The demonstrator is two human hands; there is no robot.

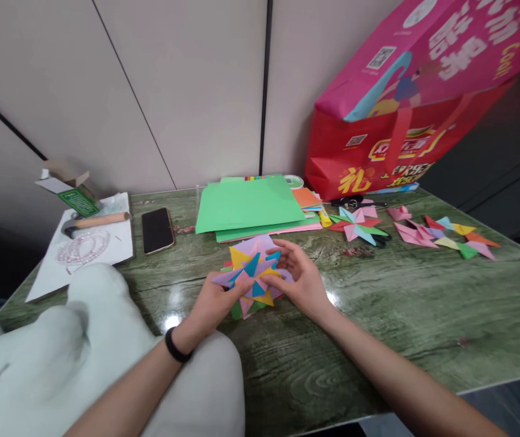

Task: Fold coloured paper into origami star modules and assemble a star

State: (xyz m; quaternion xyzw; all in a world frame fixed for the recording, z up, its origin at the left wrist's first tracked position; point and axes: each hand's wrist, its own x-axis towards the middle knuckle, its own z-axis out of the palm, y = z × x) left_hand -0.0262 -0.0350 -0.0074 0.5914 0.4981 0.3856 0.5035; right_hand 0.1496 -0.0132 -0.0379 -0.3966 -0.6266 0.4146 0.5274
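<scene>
A many-pointed origami star (251, 267) of yellow, blue, pink and purple paper is held between both hands near the middle of the table. My left hand (217, 297) grips its left side, the thumb pressed on the front. On the other side my right hand (303, 279) pinches a point with thumb against the paper, its other fingers curled behind. Beneath the star lie more coloured papers (237, 311), green and pink at the edges, mostly hidden by it. Whether the star touches them I cannot tell.
Green paper sheets (251, 206) lie behind the hands, with a yellow glue stick (324, 217) beside them. Folded paper stars (358, 223) are at right, before a red bag (355, 158). A phone (157, 230), hammer (96, 223), beads (82, 247) and white plush (100, 321) occupy the left.
</scene>
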